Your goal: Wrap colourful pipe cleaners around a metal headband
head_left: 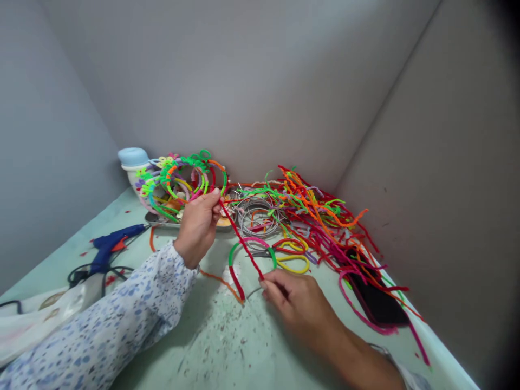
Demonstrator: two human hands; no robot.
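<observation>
A red pipe cleaner point(242, 239) is stretched on a slant between my two hands. Its upper end is pinched in my left hand point(202, 219), and its lower end sits between the thumb and fingers of my right hand point(294, 298). Behind it lies a wire ring point(233, 254) wrapped in pink, green and red; part of it is bare wire near my right hand, which hides some of it. Scissors point(290, 247) with red handle loops rest partly under the ring, beside a yellow handle loop point(296, 264). An orange pipe cleaner point(221, 280) lies on the table below.
Finished-looking colourful rings point(190, 168) fill a metal tray point(156, 221) by a blue-lidded container point(134, 157). Coiled wire point(258, 216) adjoins a heap of pipe cleaners point(317, 203). A phone point(379, 303) lies right; a blue glue gun point(108, 246) with its cord lies left. Walls enclose the table.
</observation>
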